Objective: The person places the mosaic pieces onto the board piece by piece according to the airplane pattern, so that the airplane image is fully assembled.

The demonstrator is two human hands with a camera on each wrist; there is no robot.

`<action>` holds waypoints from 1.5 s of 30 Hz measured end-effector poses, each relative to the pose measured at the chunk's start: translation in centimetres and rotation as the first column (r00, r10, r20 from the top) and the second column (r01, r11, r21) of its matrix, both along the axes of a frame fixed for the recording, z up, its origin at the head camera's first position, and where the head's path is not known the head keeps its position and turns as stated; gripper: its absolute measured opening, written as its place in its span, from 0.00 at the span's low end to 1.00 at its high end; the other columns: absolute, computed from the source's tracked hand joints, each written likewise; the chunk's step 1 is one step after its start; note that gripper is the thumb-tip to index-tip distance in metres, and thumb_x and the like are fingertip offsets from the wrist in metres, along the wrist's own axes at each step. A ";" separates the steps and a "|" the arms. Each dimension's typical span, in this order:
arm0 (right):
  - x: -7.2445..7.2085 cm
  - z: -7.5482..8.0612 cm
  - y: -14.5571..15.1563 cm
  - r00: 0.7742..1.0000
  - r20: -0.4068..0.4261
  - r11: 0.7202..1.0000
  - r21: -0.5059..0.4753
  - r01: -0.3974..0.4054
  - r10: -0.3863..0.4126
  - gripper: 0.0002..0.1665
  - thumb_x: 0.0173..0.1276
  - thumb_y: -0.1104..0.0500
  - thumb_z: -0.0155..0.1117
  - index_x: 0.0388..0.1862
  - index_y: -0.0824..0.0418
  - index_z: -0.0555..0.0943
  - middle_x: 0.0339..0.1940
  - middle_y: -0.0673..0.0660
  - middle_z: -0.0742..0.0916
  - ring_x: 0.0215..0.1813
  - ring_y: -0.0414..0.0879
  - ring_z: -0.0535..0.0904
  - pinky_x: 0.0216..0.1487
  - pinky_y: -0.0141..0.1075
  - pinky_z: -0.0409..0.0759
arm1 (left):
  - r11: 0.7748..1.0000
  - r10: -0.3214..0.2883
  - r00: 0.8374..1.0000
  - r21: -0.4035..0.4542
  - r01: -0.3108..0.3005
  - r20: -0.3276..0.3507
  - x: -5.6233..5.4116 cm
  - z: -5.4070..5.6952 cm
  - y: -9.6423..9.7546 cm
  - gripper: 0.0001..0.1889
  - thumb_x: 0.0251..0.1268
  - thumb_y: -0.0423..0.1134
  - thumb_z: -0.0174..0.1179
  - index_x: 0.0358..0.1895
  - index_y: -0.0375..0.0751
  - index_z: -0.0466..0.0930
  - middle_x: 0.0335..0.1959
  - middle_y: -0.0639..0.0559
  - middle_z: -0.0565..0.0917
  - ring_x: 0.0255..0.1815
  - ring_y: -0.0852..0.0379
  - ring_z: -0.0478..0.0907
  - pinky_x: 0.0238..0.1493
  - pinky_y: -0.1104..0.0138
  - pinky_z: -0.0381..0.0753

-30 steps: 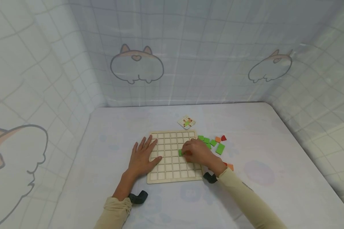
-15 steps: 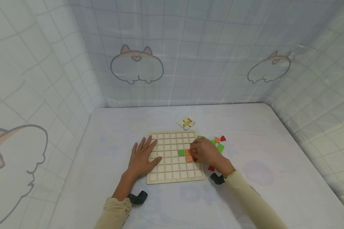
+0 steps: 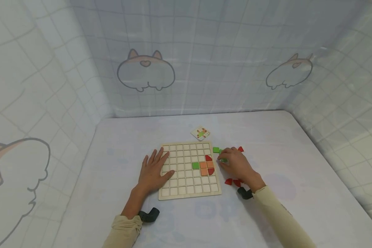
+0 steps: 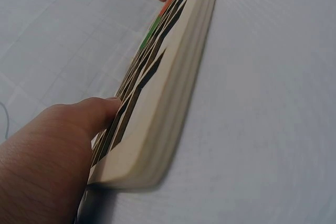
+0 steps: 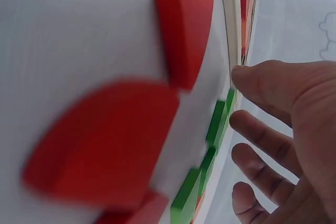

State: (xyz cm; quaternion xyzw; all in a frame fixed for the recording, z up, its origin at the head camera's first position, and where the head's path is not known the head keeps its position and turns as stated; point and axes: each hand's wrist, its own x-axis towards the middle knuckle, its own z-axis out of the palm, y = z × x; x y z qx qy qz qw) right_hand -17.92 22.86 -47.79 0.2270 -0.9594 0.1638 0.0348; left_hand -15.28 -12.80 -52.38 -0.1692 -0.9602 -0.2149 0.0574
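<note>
My left hand [image 3: 153,174] lies spread on the left side of a wooden grid board [image 3: 182,189]; in the left wrist view its thumb [image 4: 97,113] rests on the board's rim. A green square tile [image 3: 195,165], several orange square tiles [image 3: 203,172] and two red quarter-round tiles [image 3: 211,171] sit in the board's cells at the right. Just off the right edge, my right hand [image 3: 237,165] hovers over loose green tiles [image 3: 216,150], partly hiding them. The right wrist view shows its thumb and fingers apart, with nothing between them, close to green tiles [image 5: 186,192].
Loose red quarter-round tiles [image 3: 228,181] lie near the right wrist, and another red tile [image 3: 240,149] is beyond the hand. Behind the board lies a small pattern card [image 3: 200,133]. Patterned fabric walls [image 3: 217,79] enclose the table at the back and sides.
My right hand has moved rightward from the board to the loose tiles, uncovering the orange and red tiles in the cells. My left hand has stayed in place.
</note>
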 end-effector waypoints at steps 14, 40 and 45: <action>-0.2 0.1 1.6 0.999 0.032 0.999 0.046 0.001 -0.002 0.13 0.55 0.56 0.79 0.40 0.54 0.90 0.40 0.50 0.87 0.47 0.49 0.77 0.54 0.48 0.74 | 1.000 0.000 1.000 -0.002 0.000 0.023 0.0 0.4 0.0 0.42 0.65 0.64 0.54 0.78 0.49 0.56 0.80 0.49 0.48 0.79 0.43 0.41 0.73 0.43 0.36; 0.8 0.8 -5.2 0.919 -0.144 0.920 -0.088 -0.381 0.367 0.08 0.54 0.56 0.75 0.35 0.54 0.90 0.29 0.44 0.84 0.36 0.41 0.72 0.42 0.37 0.71 | 1.000 0.003 1.000 -0.010 -0.003 0.013 0.0 0.2 0.0 0.42 0.65 0.65 0.54 0.77 0.48 0.57 0.80 0.49 0.49 0.79 0.43 0.41 0.72 0.42 0.37; 1.1 0.3 -6.6 0.916 -0.111 0.918 -0.053 -0.392 0.385 0.08 0.53 0.56 0.74 0.34 0.52 0.89 0.35 0.43 0.85 0.40 0.40 0.73 0.44 0.36 0.71 | 1.000 0.005 1.000 -0.014 -0.005 0.019 0.0 0.2 -0.1 0.42 0.66 0.65 0.53 0.78 0.49 0.57 0.80 0.49 0.48 0.79 0.44 0.40 0.73 0.43 0.36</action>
